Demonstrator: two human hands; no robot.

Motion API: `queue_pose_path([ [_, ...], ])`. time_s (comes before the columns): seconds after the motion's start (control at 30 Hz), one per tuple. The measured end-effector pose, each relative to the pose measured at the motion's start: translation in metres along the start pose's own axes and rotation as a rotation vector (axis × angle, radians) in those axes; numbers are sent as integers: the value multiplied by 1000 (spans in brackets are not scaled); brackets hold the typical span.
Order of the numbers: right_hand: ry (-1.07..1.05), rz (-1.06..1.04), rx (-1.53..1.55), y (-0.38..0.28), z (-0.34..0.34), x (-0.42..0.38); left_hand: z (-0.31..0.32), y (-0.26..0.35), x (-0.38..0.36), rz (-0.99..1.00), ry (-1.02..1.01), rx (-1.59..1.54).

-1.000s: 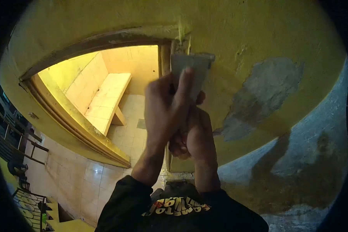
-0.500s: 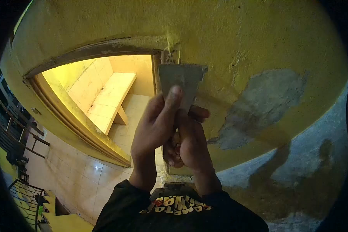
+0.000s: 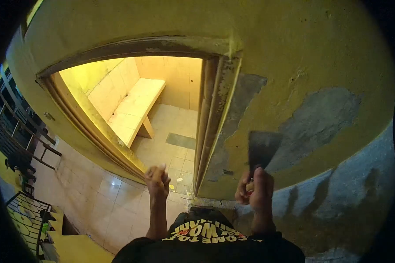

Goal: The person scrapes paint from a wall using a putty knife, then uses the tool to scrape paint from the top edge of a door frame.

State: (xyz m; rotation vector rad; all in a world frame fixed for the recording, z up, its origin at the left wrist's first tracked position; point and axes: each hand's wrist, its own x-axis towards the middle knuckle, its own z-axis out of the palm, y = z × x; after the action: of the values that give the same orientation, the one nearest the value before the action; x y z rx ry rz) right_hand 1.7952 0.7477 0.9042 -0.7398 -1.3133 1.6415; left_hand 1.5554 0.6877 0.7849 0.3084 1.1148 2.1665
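A putty knife (image 3: 264, 149) with a wide, dark, flared blade stands upright in my right hand (image 3: 259, 190). My fingers are wrapped round its handle, and the blade overlaps the edge of the large grey patch on the wall. My left hand (image 3: 157, 180) is apart from the knife, to its left in front of the doorway, fingers curled in and thumb side up. A pale spot shows at its fingertips; what they hold, if anything, I cannot tell. Beside the door frame, the yellow wall (image 3: 276, 105) has a bare grey strip (image 3: 241, 103) where the paint is gone.
A brown door frame (image 3: 211, 101) surrounds a lit tiled room with a raised tiled bench (image 3: 138, 105). Small pale flakes (image 3: 179, 179) lie on the floor near the threshold. The larger grey patch (image 3: 320, 114) spreads over the wall at right. A metal railing (image 3: 28, 219) stands at lower left.
My hands were together at the putty knife, left thumb on the blade. Now they are apart: the left has moved left and down, the right has carried the knife right and down. The view has shifted.
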Motion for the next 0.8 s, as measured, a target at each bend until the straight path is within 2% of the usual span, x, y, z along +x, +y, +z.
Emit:
queue_pose_path([
  [0.07,-38,146,-70,14,3,-8,-26,-9,-12,-45,-4,1],
  [0.1,-52,126,-76,25,6,-9,-34,-11,-12,-95,-12,6],
  [0.17,-76,298,-46,46,10,-14,-36,-13,-21,-102,-52,39],
  [0.2,-91,281,-47,57,11,-17,-32,-12,-24,-131,-88,86],
  [0.27,-141,376,3,81,12,-21,-13,-2,-32,-187,-230,234],
  [0.33,-169,270,-70,126,2,-23,-14,-7,-27,-269,-610,31],
  [0.4,-194,171,-142,125,8,-23,8,-2,-35,-108,-724,130],
  [0.47,-297,215,-36,93,24,-33,10,-13,-35,25,-800,196],
  [0.53,-274,243,-77,97,20,-39,1,-29,-35,69,-781,184],
  [0.6,-238,259,-119,100,17,-45,-15,-52,-30,-9,-532,-121],
  [0.63,-194,295,-79,98,16,-49,-20,-53,-26,-39,-471,-151],
  [0.67,-146,329,-37,99,14,-53,-20,-47,-26,-30,-492,-153],
  [0.73,-113,234,-72,149,-13,-51,-13,-30,-31,-47,-344,0],
  [0.8,-77,145,-113,168,-27,-48,-6,-16,-38,-7,-204,19],
])
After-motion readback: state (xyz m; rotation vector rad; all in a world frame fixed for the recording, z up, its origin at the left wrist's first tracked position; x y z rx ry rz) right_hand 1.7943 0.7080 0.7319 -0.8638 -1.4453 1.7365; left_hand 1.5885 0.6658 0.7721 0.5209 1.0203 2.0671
